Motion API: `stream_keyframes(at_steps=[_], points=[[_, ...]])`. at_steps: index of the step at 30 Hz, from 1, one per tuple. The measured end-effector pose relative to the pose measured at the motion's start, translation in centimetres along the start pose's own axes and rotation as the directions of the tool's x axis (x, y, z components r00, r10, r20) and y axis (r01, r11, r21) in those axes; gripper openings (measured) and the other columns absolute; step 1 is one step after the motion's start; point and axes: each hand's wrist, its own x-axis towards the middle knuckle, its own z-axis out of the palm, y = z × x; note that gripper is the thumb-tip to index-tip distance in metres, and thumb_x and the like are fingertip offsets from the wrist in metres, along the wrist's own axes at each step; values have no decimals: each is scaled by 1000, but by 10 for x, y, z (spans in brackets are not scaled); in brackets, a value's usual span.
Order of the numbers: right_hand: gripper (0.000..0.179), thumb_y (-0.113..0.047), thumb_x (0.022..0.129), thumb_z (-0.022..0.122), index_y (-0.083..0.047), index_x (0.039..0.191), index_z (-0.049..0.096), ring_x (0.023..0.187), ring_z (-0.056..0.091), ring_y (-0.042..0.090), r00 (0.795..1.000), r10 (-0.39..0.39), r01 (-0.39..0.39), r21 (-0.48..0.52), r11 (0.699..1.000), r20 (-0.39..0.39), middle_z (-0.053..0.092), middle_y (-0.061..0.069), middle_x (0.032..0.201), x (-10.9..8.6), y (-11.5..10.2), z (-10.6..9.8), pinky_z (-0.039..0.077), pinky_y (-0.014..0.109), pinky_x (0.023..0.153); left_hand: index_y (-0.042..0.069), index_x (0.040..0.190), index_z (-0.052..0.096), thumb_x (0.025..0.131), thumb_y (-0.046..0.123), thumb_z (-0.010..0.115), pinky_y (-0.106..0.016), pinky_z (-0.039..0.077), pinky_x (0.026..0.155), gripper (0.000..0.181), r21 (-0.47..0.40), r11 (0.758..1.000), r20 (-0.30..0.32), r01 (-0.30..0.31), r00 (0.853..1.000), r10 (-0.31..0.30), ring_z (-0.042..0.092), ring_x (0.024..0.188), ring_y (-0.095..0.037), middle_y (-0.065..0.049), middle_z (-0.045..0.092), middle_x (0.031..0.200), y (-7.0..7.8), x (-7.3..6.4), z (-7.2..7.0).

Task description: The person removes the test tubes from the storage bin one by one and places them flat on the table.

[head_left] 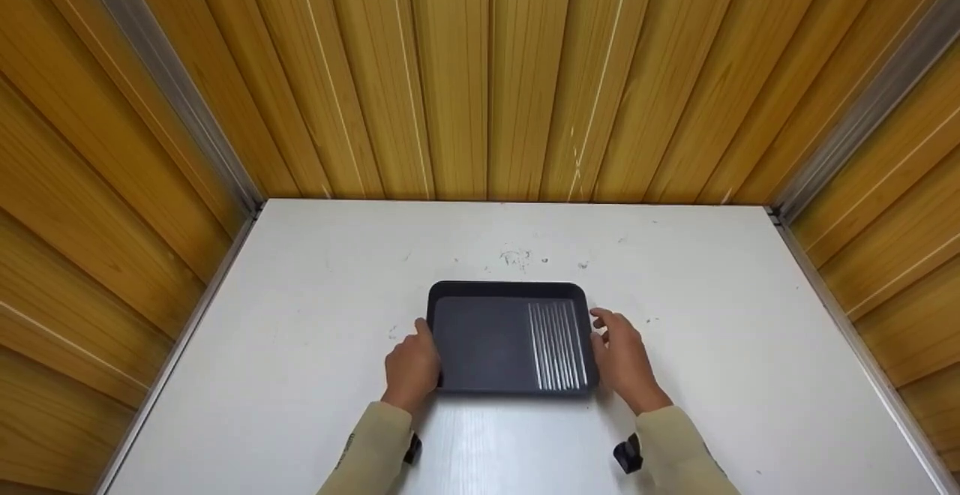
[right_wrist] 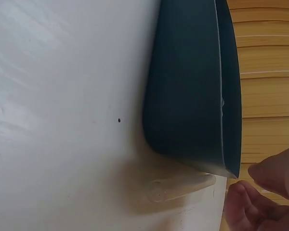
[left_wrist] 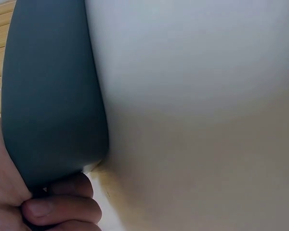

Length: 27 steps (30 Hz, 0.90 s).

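A dark grey rectangular tray [head_left: 484,345] lies on the white table, with a ridged strip along its right part, like a paint tray. At its left side my left hand [head_left: 412,364] grips the wall; in the left wrist view, curled fingers [left_wrist: 67,207] hold the tray's near corner [left_wrist: 53,106]. My right hand [head_left: 622,356] is beside the right wall. From the right wrist, its thumb and fingers [right_wrist: 241,204] appear loosely bent, a little apart from the tray's corner [right_wrist: 192,106], pinching nothing. The tray hides part of the left fingers.
The white table [head_left: 300,270] has small dark marks behind the tray. Wood-patterned panels [head_left: 487,82] stand at the back and both sides, with metal rails [head_left: 172,75] at the corners. A pale elongated shape [right_wrist: 183,187] shows beneath the tray's corner; I cannot tell what it is.
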Motion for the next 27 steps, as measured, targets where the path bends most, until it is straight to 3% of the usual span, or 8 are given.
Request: stream_keyframes(at_steps=[7,13,21,27], points=[[40,4,97,59,6,137,54,97,60,24,1000,-26,26,16,1000,0,62,17,116,-1,-7,6,51,40,80,-11,121,55,97,-2,53,-46,48,52,26,-13,999,23,29,999,-29,60,56,-31,-18,63,70,0,0,-1],[39,4,98,59,7,136,55,98,61,24,999,-54,54,41,998,3,62,15,114,-2,-11,12,51,40,82,-11,122,55,95,-2,54,-48,50,53,28,-19,1000,10,20,1000,-20,63,59,-35,-20,64,72,0,1,1],[40,3,97,60,7,137,54,100,61,24,998,-65,65,43,997,14,63,16,113,-2,-13,18,51,42,86,-11,120,56,94,-4,57,-43,46,47,27,-16,1000,-20,-1,1000,0,57,50,-27,-17,62,67,0,0,2],[39,4,96,62,8,135,56,98,62,26,995,-96,96,35,995,6,64,17,112,-4,-15,24,52,42,82,-11,122,55,95,-2,56,-44,47,49,28,-16,1000,0,14,1000,-14,58,52,-28,-17,63,69,1,0,1]])
